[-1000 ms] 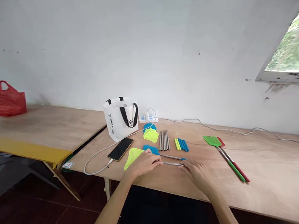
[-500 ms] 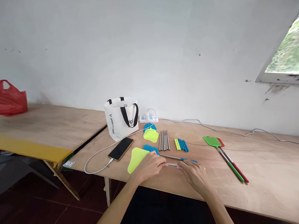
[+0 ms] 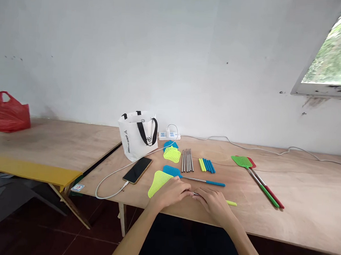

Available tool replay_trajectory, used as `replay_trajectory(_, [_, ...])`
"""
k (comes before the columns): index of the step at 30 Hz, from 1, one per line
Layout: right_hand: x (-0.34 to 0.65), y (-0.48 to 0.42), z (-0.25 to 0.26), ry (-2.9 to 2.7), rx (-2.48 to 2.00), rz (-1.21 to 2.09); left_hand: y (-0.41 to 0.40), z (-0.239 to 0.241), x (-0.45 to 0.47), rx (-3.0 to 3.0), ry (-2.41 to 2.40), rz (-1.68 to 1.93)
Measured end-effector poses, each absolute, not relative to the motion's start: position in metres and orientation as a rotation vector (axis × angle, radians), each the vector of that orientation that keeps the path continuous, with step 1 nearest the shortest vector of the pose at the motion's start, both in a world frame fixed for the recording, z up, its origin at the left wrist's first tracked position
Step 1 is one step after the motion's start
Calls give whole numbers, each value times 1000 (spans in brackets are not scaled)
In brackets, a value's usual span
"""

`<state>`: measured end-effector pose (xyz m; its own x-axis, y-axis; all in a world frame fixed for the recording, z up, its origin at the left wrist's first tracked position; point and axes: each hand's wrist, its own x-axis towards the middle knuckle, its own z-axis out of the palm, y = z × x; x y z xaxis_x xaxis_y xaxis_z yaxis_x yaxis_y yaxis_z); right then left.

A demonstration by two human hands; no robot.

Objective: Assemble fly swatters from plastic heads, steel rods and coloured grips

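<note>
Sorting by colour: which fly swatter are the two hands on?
The yellow plastic mesh fly swatter, held by the left hand and right hand. The blue fly swatter, green fly swatter and red fly swatter lie untouched.

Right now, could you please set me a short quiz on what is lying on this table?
1. True or false: the left hand and the right hand both hold the yellow fly swatter.
2. What lies right beside the green fly swatter? A. red fly swatter B. scissors C. mug
3. What colour is the assembled fly swatter lying just beyond the hands?
Key: 1 true; 2 A; 3 blue.
</note>
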<state>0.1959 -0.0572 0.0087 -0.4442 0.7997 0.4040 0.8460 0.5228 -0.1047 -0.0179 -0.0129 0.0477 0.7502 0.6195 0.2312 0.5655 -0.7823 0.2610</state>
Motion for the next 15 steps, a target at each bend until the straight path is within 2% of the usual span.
replay_trajectory(9, [226,-46,8,-2288,-1357,-297,0,46,-35,2799,994,503])
replay_trajectory(15, [287,-34,10,-2174,-1482,-149,10,48,-49,2697,1028,547])
